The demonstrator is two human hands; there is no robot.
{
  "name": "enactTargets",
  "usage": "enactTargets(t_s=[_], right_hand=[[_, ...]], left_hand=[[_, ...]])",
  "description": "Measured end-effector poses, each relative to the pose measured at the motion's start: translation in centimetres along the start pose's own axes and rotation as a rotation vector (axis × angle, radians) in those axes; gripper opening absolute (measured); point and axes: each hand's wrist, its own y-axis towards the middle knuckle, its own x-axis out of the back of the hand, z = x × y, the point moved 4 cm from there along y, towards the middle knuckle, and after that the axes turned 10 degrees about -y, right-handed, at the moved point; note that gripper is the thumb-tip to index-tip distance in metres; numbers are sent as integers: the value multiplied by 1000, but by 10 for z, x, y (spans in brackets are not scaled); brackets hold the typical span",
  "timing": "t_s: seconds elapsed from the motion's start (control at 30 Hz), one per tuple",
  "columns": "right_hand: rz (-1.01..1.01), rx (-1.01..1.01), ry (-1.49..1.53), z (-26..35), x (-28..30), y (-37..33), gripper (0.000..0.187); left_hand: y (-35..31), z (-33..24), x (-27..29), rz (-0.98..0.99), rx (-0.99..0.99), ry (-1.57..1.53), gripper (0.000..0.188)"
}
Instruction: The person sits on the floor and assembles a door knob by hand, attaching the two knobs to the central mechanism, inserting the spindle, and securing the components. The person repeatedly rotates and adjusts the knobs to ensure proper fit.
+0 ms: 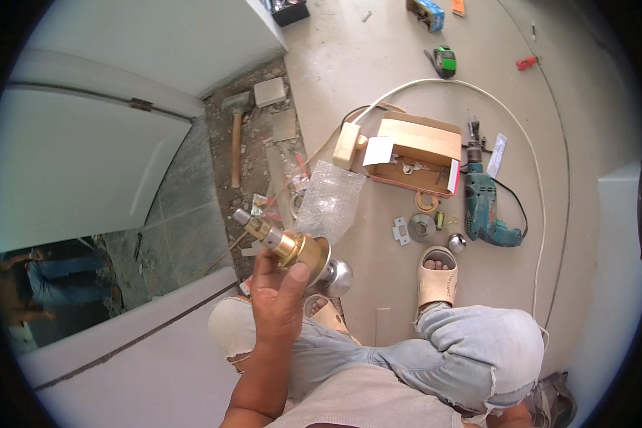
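My left hand (280,296) is closed around a doorknob assembly (304,255), raised in front of my left knee. The assembly has a brass-coloured body, a stepped spindle pointing to the upper left and a shiny silver ball knob (335,278) at its lower right. Thumb and fingers grip the brass body. Beyond it a sheet of bubble wrap (329,196) lies on the floor. At the lower right edge a little of my right arm (512,415) shows beside my knee; the right hand itself is out of sight.
Ahead stands an open cardboard box (421,139) with keys inside. Around it lie a teal power drill (483,207), a round metal rose (421,227), a strike plate (401,231), another silver knob (456,243) and a white cable (524,132). A hammer (236,146) rests on rubble near the door (78,157).
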Motion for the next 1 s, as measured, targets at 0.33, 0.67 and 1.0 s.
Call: enactTargets(t_s=[0.33,0.67,1.0], right_hand=[[-68,-221,237,-59,-64,-45,36],[-134,-271,246,-67,-59,-64,36],[-210,-249,37,-84,12,-78,36]], left_hand=[[23,-10,-2,14,53,-125,49],[28,-18,-12,24,63,-164,53],[38,-16,-13,98,339,-615,42]])
